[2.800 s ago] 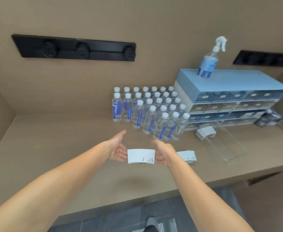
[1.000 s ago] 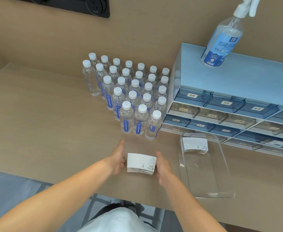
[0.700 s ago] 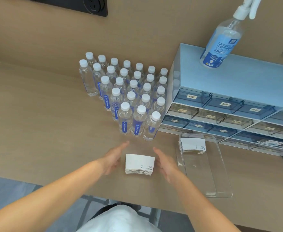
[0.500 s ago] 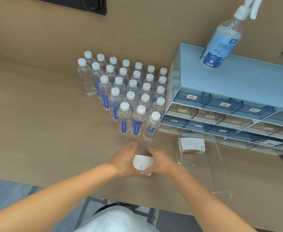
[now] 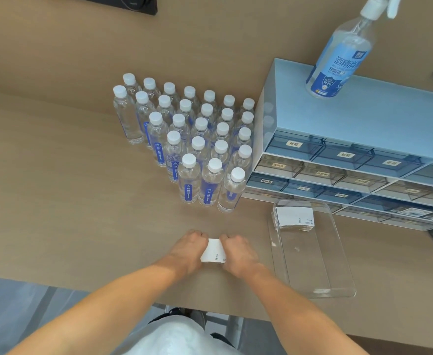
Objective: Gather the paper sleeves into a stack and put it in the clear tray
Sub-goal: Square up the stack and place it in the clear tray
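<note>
A stack of white paper sleeves (image 5: pixel 213 253) lies on the wooden counter near its front edge. My left hand (image 5: pixel 187 249) grips its left end and my right hand (image 5: pixel 237 253) grips its right end, so only the middle strip shows. To the right lies the clear tray (image 5: pixel 320 272), long and rectangular. A second stack of white sleeves (image 5: pixel 295 218) rests in the tray's far end. The near part of the tray holds nothing.
Several water bottles (image 5: pixel 197 149) stand packed together behind my hands. A blue drawer cabinet (image 5: pixel 364 149) sits at the right behind the tray, with a spray bottle (image 5: pixel 338 55) on top. The counter's front edge runs just below my wrists.
Both hands have closed in from the sides onto the stack on the counter and now cover its ends. My view has also come closer to the counter.
</note>
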{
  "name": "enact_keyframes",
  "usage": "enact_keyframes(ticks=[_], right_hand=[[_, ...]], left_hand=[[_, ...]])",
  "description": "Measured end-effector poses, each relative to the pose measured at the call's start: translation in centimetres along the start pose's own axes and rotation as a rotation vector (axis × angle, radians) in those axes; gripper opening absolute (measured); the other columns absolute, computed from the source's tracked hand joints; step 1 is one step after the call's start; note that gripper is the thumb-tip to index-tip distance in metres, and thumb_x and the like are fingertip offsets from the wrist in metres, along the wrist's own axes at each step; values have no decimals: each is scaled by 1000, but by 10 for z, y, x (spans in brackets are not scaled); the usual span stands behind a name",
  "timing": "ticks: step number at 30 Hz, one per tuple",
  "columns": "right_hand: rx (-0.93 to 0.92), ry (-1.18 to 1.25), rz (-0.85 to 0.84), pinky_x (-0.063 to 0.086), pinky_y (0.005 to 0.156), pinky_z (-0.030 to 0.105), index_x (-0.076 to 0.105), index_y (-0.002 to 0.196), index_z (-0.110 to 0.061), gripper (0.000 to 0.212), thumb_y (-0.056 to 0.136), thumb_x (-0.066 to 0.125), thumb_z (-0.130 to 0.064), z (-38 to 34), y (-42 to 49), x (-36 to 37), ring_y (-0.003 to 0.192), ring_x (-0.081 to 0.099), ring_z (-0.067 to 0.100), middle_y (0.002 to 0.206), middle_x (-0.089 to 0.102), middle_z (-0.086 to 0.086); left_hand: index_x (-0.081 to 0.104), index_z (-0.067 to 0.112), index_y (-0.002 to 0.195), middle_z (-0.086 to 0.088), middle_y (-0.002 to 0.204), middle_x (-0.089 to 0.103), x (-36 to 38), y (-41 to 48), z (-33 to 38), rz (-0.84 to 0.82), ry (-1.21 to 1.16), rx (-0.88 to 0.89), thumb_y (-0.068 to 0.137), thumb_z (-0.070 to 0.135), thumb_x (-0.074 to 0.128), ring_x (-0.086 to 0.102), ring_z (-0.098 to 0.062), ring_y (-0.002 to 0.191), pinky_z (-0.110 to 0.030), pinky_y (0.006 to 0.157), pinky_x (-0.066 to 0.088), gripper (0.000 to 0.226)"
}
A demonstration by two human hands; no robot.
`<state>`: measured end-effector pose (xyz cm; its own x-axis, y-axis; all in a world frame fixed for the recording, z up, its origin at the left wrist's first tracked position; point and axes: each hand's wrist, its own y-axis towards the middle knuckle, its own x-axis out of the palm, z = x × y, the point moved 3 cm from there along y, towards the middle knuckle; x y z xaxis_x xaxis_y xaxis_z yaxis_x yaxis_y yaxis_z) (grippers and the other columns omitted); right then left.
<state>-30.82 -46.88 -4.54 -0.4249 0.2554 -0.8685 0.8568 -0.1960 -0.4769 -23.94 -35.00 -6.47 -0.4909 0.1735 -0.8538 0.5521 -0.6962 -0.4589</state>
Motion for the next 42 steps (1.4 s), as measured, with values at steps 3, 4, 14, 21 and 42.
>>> enact_keyframes(ticks=[3, 4, 14, 21, 42], right_hand=[[7, 4, 23, 46, 77, 36, 52, 112, -13, 38, 77, 61, -4, -2, -8, 7, 104, 58, 35, 115, 62, 11], [11, 14, 29, 46, 78, 36, 52, 112, -13, 38, 77, 61, -4, -2, -9, 9, 105, 58, 34, 115, 61, 10], [-41, 15, 33, 47, 79, 37, 53, 110, -11, 36, 76, 63, -6, -5, -16, 9, 104, 58, 36, 114, 62, 13], [-51, 18, 28, 48, 80, 38, 52, 113, -11, 39, 77, 65, -8, -5, -18, 5, 105, 59, 36, 115, 61, 13], [664, 1470, -97, 46, 85, 37, 56, 122, -13, 69, 78, 53, -67, -21, -27, 13, 99, 65, 26, 110, 70, 9]], left_hand=[[51, 7, 120, -12, 123, 53, 5, -4, 2, 3, 23, 16, 80, 9, 66, 46, -28, 119, -31, 96, 41, 42], [51, 7, 120, -11, 123, 53, 5, -5, 2, 3, 26, 18, 80, 10, 67, 45, -27, 119, -31, 95, 41, 43], [51, 9, 118, -10, 123, 53, 6, -13, 0, -5, 35, 42, 74, 21, 73, 47, -27, 117, -32, 93, 43, 51], [50, 9, 117, -11, 121, 56, 3, -13, 3, -39, 56, 23, 71, 24, 77, 50, -27, 115, -33, 93, 46, 55], [50, -2, 133, -21, 116, 68, -17, -50, -9, -312, -1781, -737, 89, 74, 35, 69, -30, 97, -36, 74, 54, 89]])
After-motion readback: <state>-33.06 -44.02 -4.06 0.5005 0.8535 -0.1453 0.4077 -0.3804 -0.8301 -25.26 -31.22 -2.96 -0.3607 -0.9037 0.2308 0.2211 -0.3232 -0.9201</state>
